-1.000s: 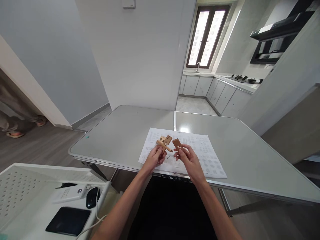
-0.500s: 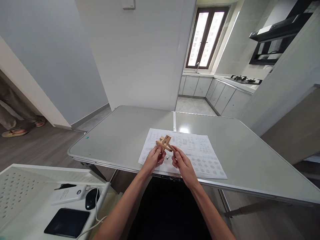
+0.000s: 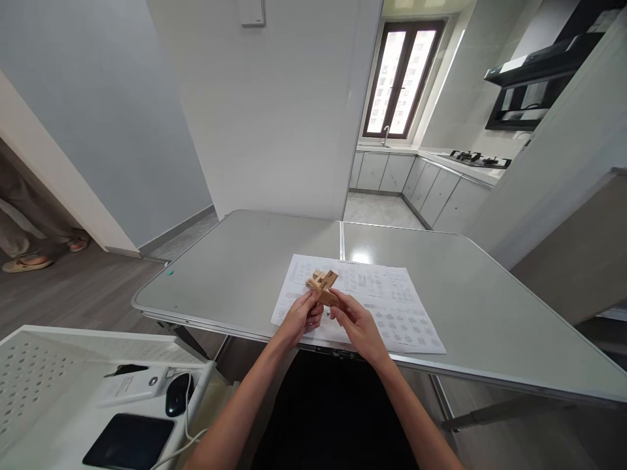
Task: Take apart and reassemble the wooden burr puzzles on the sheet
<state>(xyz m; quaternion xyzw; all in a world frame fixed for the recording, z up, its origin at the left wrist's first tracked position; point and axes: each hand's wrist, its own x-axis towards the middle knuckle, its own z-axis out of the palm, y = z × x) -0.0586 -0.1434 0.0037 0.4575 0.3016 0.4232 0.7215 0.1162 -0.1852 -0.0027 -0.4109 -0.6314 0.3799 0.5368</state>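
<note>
Over the near edge of a printed sheet (image 3: 392, 294), my left hand (image 3: 300, 318) is closed around a cluster of interlocking wooden puzzle pieces (image 3: 324, 281). One piece with a dark mark slants up to the right. The fingers of my right hand (image 3: 360, 326) are closed on the right end of a wooden puzzle piece (image 3: 327, 298) at the cluster's lower right. That piece touches the cluster; my fingers hide how far it fits in. Beneath the hands, a small dark object (image 3: 328, 314) is too small to make out.
The sheet lies on a grey folding table (image 3: 235, 261) with a metal rim. At lower left, a white bin (image 3: 98, 343) holds a black tablet-like slab (image 3: 130, 440), a black mouse (image 3: 177, 394), a white box (image 3: 132, 385) and a cable. A person's feet (image 3: 29, 263) show at far left.
My right hand has moved slightly left and turned, bringing its wooden piece against the cluster; its broader side now shows. The view has tilted up a little.
</note>
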